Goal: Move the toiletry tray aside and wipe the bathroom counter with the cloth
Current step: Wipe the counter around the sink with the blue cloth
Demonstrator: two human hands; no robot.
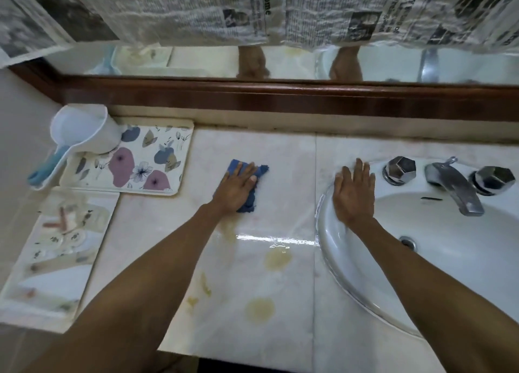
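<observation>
fingers [247,172]: on the left hand [238,189] they're straight and close together, pressing flat on the cloth, not clutching it. the right hand [354,196] has its fingers straight too, a bit spread, holding nothing.
counter [244,341]: pale stone. the wiping looks underway but nowhere near done imo, only the middle-back patch is under the cloth right now.
sink [325,232]: white basin at the right end. the right hand rests on its left rim, looks like it's just bracing.
trays: the floral tray [146,162] sits in the back left corner with a white scoop [84,131] resting on it. the pale tray [56,246] lies just in front of it, too blurry to read. can't tell which one is the toiletry tray, but both are well clear of the wiping spot, so i'd call the move-aside part done.
cloth [262,170]: blue, bunched, mid counter between the trays and the sink, under the left palm.
stains [278,259]: yellowish blotches nearer the front edge, well apart from the cloth, so that's what's left.
</observation>
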